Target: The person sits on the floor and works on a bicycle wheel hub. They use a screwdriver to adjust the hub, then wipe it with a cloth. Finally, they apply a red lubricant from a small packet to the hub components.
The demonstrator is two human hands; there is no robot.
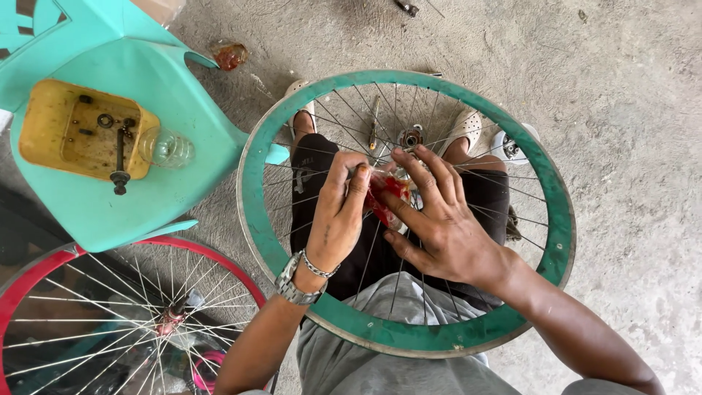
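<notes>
A green-rimmed bicycle wheel (252, 197) with thin metal spokes lies flat across my lap. Both hands meet at its centre. My left hand (338, 212), with a metal watch and bracelet at the wrist, pinches a small red greasy packet (384, 192) over the hub. My right hand (439, 219) holds the same red packet from the other side, fingers spread over the spokes. The hub itself is mostly hidden under my fingers; a metal part (411, 137) shows just beyond them.
A turquoise plastic chair (153, 80) stands at the left, carrying a yellow tray (44, 121) with small bolts, washers and an axle. A red-rimmed wheel (44, 267) lies on the concrete floor at bottom left. A small tool (374, 123) lies between my feet.
</notes>
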